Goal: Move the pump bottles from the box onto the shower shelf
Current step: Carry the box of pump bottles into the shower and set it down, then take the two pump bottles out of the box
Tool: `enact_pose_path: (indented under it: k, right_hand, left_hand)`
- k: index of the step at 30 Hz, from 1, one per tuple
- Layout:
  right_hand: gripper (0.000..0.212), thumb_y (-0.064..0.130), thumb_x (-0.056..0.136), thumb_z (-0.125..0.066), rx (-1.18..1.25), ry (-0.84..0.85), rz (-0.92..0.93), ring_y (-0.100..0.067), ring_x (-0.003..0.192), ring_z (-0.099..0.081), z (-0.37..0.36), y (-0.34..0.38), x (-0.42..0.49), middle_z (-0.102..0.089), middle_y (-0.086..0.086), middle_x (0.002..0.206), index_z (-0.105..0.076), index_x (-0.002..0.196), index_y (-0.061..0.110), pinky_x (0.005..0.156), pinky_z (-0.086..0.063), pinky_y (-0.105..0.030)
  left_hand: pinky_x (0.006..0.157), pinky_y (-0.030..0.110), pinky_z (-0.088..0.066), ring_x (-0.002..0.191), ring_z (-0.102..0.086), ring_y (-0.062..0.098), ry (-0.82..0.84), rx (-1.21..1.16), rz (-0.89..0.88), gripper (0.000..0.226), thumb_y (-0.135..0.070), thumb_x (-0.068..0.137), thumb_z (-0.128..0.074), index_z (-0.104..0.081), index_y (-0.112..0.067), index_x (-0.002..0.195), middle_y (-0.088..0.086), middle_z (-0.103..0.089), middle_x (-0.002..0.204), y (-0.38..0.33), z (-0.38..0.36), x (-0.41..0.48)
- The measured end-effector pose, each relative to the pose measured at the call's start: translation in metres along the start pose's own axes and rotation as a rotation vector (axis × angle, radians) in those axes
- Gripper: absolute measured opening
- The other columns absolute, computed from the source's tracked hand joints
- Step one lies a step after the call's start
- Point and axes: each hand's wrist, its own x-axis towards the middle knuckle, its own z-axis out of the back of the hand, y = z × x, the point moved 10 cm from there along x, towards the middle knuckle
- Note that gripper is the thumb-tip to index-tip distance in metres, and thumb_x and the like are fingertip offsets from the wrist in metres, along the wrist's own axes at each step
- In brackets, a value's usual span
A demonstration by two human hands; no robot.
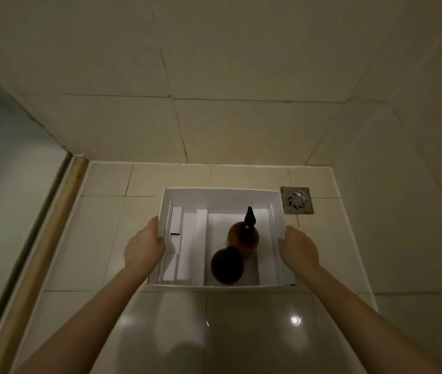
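Note:
A white open box (221,194) sits low over the tiled shower floor, seen from above. My left hand (144,245) grips its left wall and my right hand (298,247) grips its right wall. Two amber pump bottles stand in the box's right compartment. The farther bottle (243,238) shows its black pump head pointing away from me. The nearer bottle (228,265) touches it and looks dark; its pump is hard to make out. White cardboard dividers fill the box's left part. No shower shelf is in view.
A square metal floor drain (297,200) lies just beyond the box's right far corner. Tiled walls rise behind and to the right. A glass panel with a wooden-looking strip (49,236) runs along the left. Glossy floor tiles lie below the box.

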Motion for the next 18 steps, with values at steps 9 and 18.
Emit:
enact_pose_path:
  k: [9, 18]
  right_hand:
    - [0.017, 0.017, 0.095, -0.045, 0.036, 0.048, -0.035, -0.026, 0.089, -0.06, -0.039, -0.011, 0.016, -0.063, -0.013, 0.102, -0.056, 0.102, 0.006, 0.066, -0.038, -0.025]
    - [0.016, 0.014, 0.094, -0.046, 0.031, -0.005, -0.041, -0.028, 0.088, -0.062, -0.062, -0.019, 0.018, -0.065, -0.013, 0.1, -0.057, 0.103, 0.006, 0.062, -0.037, -0.025]
  left_hand:
    - [0.063, 0.031, -0.039, 0.087, -0.062, 0.038, 0.002, -0.01, 0.045, 0.042, -0.008, 0.084, -0.047, -0.045, -0.014, 0.126, 0.017, -0.066, 0.102, 0.017, -0.04, 0.009]
    - [0.064, 0.031, -0.039, 0.086, -0.062, 0.04, -0.011, -0.019, 0.068, 0.046, -0.011, 0.085, -0.048, -0.043, -0.016, 0.13, 0.018, -0.066, 0.1, 0.036, -0.07, 0.012]
